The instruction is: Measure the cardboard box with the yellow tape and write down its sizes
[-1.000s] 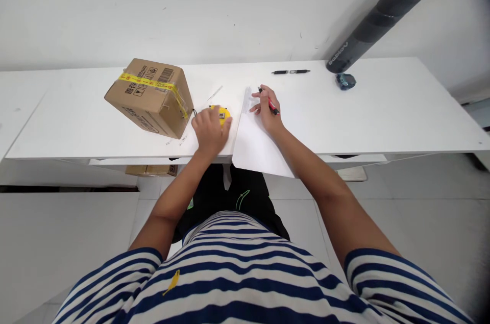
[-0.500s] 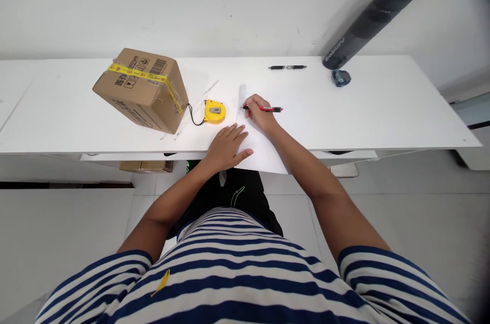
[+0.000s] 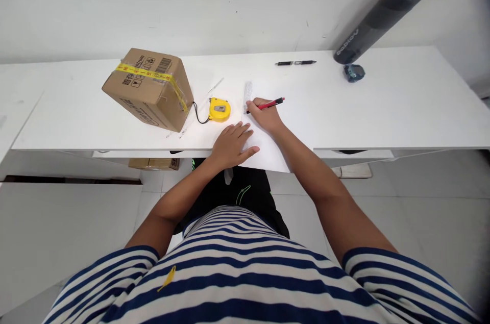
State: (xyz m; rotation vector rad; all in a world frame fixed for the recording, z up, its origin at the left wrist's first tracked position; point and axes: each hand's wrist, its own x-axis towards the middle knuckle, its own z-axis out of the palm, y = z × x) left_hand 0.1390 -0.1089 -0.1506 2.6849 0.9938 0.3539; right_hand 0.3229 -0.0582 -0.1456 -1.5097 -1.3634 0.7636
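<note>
A red and black pen (image 3: 270, 104) is pinched in my right hand (image 3: 265, 116), its tip down at the left part of a white sheet of paper (image 3: 271, 155). Faint writing runs along the sheet's upper left side. My left hand (image 3: 231, 145) lies flat with fingers spread on the paper's left edge and the desk. Just beyond its fingertips is a yellow tape measure (image 3: 219, 109) with a black wrist cord. The paper's lower end hangs past the desk's front edge.
On the white desk (image 3: 401, 104), a taped cardboard box (image 3: 151, 90) stands at left. A black pen (image 3: 295, 63) lies near the wall. At right are a dark bottle (image 3: 383, 18) and a small dark watch-like device (image 3: 354, 73). Another carton (image 3: 153, 163) sits below the desk.
The view has shifted, so the desk items appear slightly further right, apart from small changes in height. The pen in my right hand now tilts more, its rear end higher. My left hand stays flat.
</note>
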